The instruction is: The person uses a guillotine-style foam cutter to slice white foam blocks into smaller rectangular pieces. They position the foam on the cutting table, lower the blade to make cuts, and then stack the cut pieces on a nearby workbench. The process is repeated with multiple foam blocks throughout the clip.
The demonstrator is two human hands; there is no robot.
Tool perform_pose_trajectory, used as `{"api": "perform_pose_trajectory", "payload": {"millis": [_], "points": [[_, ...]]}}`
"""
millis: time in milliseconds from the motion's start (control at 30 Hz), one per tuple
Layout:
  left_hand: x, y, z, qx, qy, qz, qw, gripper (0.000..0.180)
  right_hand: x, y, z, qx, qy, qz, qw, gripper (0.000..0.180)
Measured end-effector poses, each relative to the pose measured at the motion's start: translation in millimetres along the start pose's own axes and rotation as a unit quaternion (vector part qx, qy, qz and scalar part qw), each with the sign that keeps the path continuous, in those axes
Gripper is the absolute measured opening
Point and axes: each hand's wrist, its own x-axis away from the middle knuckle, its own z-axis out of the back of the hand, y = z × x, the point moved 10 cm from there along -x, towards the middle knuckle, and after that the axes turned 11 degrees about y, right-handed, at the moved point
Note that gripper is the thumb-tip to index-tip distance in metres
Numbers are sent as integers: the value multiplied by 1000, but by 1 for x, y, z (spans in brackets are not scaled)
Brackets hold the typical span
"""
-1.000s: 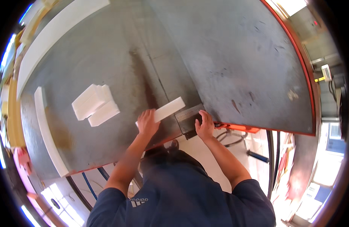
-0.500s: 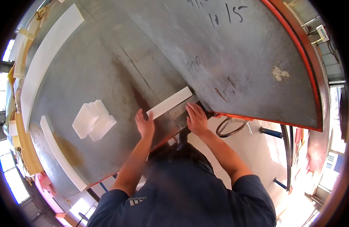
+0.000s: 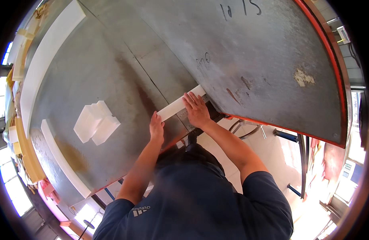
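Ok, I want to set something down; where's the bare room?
Bare table: between the blocks and upper-left strip, and between the blocks and left hand. Crowded: the bar, with the left hand at one end, right hand over it.
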Motion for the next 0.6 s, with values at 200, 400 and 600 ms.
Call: {"api": "perform_pose_trajectory", "payload": {"millis": [200,400,600], "points": [[0,-3,2,-23,4,-1,1000,53,5,3,4,0,3,-1,1000,61],[4,-1,1,-23,8,-8,1000,50,9,11,-3,19,-37,-3,999,62],[-2,-6,7,-104,12,-26,994,47,11,9,-4,20,-44,-3,999,62]]}}
